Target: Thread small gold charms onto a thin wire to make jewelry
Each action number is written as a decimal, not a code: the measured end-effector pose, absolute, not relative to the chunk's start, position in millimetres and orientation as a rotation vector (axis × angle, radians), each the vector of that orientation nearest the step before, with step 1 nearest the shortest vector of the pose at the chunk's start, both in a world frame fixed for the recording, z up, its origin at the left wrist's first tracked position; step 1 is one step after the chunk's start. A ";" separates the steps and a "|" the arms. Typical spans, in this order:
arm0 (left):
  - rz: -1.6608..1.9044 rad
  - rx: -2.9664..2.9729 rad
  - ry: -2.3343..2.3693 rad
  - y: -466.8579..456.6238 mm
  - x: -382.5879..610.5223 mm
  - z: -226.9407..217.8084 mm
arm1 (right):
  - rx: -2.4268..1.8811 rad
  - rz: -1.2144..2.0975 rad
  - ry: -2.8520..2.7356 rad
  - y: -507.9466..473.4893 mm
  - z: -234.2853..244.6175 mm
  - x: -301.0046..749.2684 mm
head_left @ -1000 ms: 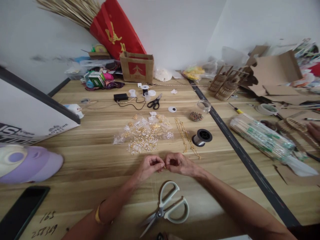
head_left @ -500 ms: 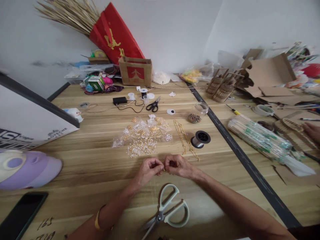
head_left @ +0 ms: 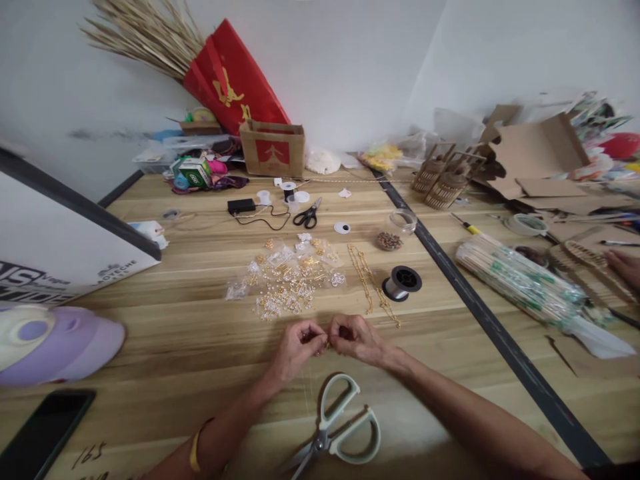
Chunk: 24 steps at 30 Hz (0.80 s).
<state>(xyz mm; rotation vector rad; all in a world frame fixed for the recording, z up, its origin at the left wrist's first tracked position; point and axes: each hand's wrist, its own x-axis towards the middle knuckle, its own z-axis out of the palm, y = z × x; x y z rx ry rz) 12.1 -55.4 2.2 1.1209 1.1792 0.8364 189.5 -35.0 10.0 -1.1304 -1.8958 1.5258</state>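
Observation:
My left hand (head_left: pixel 299 348) and my right hand (head_left: pixel 359 341) meet fingertip to fingertip above the wooden table, both pinched closed. Between them shows a tiny gold-coloured piece (head_left: pixel 328 345), too small to identify exactly. A fine pale thread (head_left: pixel 309 387) hangs below my left hand. Just in front of my wrists lie large scissors (head_left: pixel 325 433) with pale green handles, their blades partly open. Beyond my fingers spreads a pile of gold and clear beads (head_left: pixel 287 287), with small plastic bags among them. A gold chain (head_left: pixel 367 277) and a spool of thin clear line (head_left: pixel 400 283) lie to the right.
Black-handled scissors (head_left: pixel 307 215) and a jar of mixed beads (head_left: pixel 390 239) stand farther back. Wrapped sticks (head_left: pixel 520 280) lie right of the dark strip (head_left: pixel 455 287). Another person's hand (head_left: pixel 625 267) shows at the right edge. A phone (head_left: pixel 45 430) is at the left.
My hands stay pinched together in nearly the same place, with only a slight shift of the fingers. The whole view has moved a little, so things sit slightly lower.

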 end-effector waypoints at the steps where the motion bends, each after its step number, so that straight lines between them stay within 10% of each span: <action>1: 0.835 1.113 1.182 -55.2 12.2 2.5 | -1.134 1.520 -1.894 -34.8 9.3 189.8; 24: 0.828 1.047 1.113 -49.4 7.5 3.0 | -1.112 1.556 -1.809 -33.9 0.1 187.8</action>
